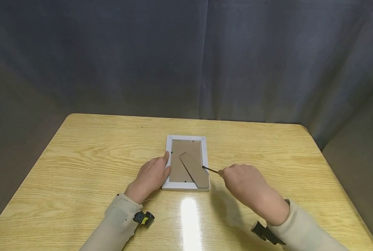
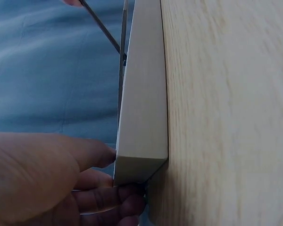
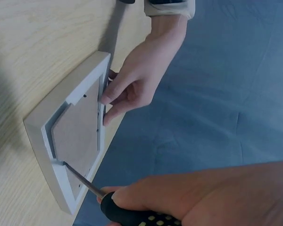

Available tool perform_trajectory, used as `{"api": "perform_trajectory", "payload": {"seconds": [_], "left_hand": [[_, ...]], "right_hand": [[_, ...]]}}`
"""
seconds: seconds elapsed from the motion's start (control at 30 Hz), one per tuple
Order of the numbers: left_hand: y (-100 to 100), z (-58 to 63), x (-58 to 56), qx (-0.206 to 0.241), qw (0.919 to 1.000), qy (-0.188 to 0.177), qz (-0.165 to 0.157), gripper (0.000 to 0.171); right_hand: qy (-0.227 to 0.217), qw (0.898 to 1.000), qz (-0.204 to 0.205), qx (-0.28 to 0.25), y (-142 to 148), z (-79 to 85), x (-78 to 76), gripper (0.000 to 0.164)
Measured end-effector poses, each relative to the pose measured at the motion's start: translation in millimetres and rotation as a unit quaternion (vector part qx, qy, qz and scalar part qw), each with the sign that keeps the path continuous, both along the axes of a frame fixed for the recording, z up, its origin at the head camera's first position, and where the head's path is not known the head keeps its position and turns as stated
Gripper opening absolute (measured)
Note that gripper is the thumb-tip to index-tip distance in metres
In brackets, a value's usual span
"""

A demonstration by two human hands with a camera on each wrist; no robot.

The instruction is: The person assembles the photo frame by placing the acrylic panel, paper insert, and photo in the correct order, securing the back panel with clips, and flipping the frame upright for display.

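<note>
A white picture frame (image 1: pixel 186 137) lies face down on the table, its brown backing board (image 1: pixel 177 169) upward. A slanted brown stand leg (image 1: pixel 196 170) reaches over the lower right rim. My left hand (image 1: pixel 150 175) grips the left edge, thumb on the rim and the other fingers at the side. In my right hand (image 1: pixel 244 183) is a screwdriver, its dark handle (image 3: pixel 125 214) dotted yellow. The shaft (image 1: pixel 212 170) slants down to the inner right rim, where the tip touches a small dark spot beside the leg. Small dark tabs (image 1: pixel 185 181) dot the board's other edges.
The wooden table (image 1: pixel 95 157) extends around the frame on all sides. A dark curtain (image 1: pixel 142 62) hangs behind its far edge. Black devices sit at the left cuff (image 1: pixel 144 218) and right cuff (image 1: pixel 264 233).
</note>
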State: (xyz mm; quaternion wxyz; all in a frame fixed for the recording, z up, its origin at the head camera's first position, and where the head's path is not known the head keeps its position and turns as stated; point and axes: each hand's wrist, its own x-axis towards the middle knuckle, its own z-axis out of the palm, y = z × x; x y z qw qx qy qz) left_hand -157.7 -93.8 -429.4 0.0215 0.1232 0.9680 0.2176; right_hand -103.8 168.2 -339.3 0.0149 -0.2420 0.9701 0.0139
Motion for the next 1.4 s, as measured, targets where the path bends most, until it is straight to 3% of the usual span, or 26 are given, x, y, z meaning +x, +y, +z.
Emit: {"api": "perform_trajectory", "payload": {"seconds": [0.23, 0.63, 0.9, 1.0, 1.23, 1.4], "left_hand": [[0, 0.3, 0.8, -0.002, 0.9999, 0.010, -0.003, 0.054], [0, 1.0, 0.6, -0.005, 1.0000, 0.003, -0.002, 0.055], [0, 1.8, 1.2, -0.016, 0.9999, 0.005, -0.003, 0.055], [0, 1.9, 1.6, -0.017, 0.9998, 0.007, -0.005, 0.055], [-1, 0.4, 1.2, -0.015, 0.9998, 0.005, -0.008, 0.055], [-1, 0.2, 0.3, -0.011, 0.9998, 0.007, -0.012, 0.054]], "right_hand": [[0.072, 0.996, 0.036, 0.027, -5, -4.2, 6.7, 0.024], [0.103, 0.993, 0.045, 0.036, -9, -10.4, 9.8, 0.022], [0.077, 0.996, 0.032, 0.032, -7, -7.9, 8.4, 0.020], [0.049, 0.998, 0.021, 0.031, -4, -4.4, 6.6, 0.016], [-0.036, 0.999, -0.030, 0.019, 2, 4.1, -1.4, 0.035], [-0.021, 0.999, -0.031, -0.012, 4, 5.5, -1.9, 0.030]]}}
